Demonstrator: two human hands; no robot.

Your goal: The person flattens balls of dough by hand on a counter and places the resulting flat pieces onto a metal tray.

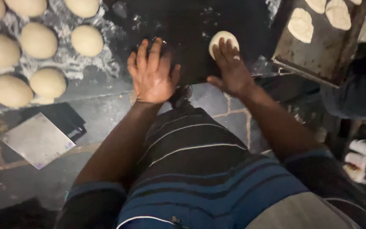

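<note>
Dark board (191,51), dough (221,39) half under right hand (231,70)

dough disc (222,39): near half hidden under right hand (232,70) fingers | dough balls (37,40): those at 9 and 11 o'clock cut by frame edges | tray (318,55) at 1 o'clock: flattened pieces cut by top edge | person (361,85) at 3 o'clock: dark, blurred, cut off

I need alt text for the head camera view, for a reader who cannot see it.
Seen from above, the right hand presses a flattened dough piece on a dark board, while the left hand rests flat beside it. Round dough balls lie at left, and a tray with shaped pieces stands at right.
</note>
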